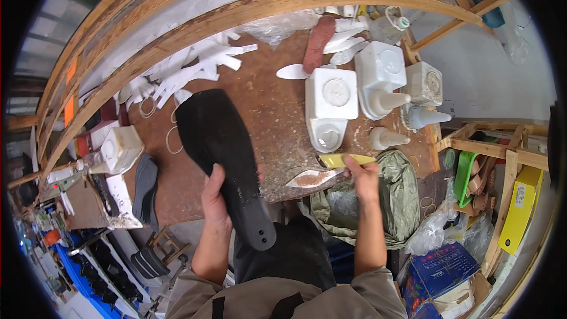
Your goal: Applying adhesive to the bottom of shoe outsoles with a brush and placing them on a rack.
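White plastic containers crowd the right half of the brown tabletop, with a pale cone-shaped nozzle lying nearest the right hand. Behind them lie a reddish insole and some pale insoles; farther left, white strips are heaped by a curved wooden beam that arches across the far side. Two grey soles rest at the left end, and thin loops lie just beside the black sole. That sole is held up on a slant over the front of the tabletop, its narrow, two-holed end hanging past the edge above the person's lap; the left grip is closed around its side. The right grip pinches a flat yellow piece near the front edge, over a white-rimmed insert; whether those two touch, I cannot tell. An open green sack bulges against that edge, right beside the right forearm. Brown surface runs between the black sole and the containers, reaching back toward the strips
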`<state>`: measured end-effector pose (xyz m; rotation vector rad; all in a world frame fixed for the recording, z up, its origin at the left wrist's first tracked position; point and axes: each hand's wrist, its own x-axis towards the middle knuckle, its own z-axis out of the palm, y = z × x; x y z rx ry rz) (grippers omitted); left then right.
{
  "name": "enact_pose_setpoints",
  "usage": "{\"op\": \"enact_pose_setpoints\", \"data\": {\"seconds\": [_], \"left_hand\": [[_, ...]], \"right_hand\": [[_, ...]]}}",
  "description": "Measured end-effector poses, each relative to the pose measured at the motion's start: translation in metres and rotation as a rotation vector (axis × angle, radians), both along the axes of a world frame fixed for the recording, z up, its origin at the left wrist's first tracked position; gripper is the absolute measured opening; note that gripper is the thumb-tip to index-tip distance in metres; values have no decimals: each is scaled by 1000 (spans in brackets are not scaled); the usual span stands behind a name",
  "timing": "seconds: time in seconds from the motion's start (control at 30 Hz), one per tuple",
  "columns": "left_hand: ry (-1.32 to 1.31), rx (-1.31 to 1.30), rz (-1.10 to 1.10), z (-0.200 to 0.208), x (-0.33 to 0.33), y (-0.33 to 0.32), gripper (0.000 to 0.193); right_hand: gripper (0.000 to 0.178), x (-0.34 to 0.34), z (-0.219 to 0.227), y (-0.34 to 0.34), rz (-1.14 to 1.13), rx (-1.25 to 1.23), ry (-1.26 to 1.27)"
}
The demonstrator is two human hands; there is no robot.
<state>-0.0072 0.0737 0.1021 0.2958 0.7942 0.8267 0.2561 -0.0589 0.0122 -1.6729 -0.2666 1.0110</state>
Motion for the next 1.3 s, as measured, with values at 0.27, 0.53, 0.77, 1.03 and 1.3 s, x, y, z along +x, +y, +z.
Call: {"op": "enact_pose_setpoints", "data": {"seconds": [0.27, 0.53, 0.77, 1.03, 1.3], "left_hand": [[-177, 151, -92, 55, 16, -16, 57], [-279, 357, -167, 119, -3, -34, 71], [-363, 599, -112, 155, -20, -33, 68], [-352, 571, 86, 188, -33, -54, 74], [-562, 651, 51, 193, -66, -35, 73]], "right_hand": [[13, -84, 191, 18, 308, 465, -127], [25, -95, 254, 15, 595, 871, -881], [24, -101, 285, -43, 773, 885, -700], [18, -143, 319, 16, 437, 1074, -897], [16, -173, 325, -4, 608, 1097, -1055]]}}
